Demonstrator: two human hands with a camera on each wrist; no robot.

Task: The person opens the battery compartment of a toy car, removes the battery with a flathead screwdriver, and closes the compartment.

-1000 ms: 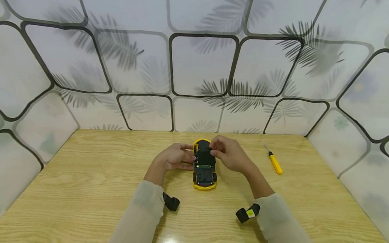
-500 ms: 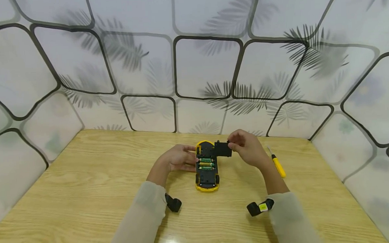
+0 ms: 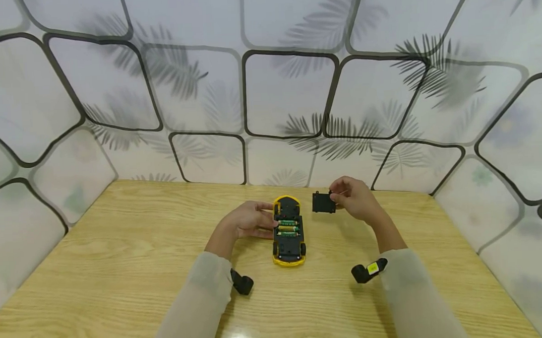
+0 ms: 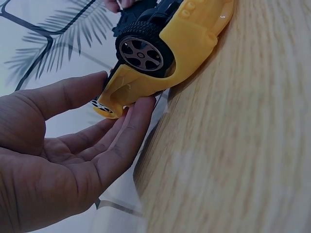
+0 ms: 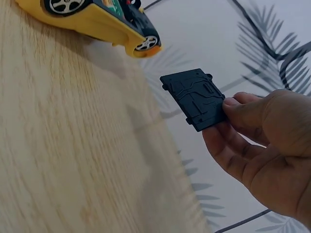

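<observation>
A yellow toy car lies upside down on the table, its black underside facing up. Several green batteries sit in its uncovered compartment. My left hand holds the car by its left side; in the left wrist view the thumb is on the edge of the underside and the fingers are against the yellow body. Off to the car's right, my right hand pinches a black battery cover above the table. Raised ridges and small tabs show on the cover in the right wrist view.
A light wood-grain table spans the work area. Behind it and at both sides rise walls with a leaf and outline pattern. A small black camera sits on each wrist, the right one bearing a yellow label.
The battery cover has come off the car and moved right in my right hand, exposing the batteries. A yellow-handled screwdriver at the right is now hidden behind the right arm. My left hand stays put.
</observation>
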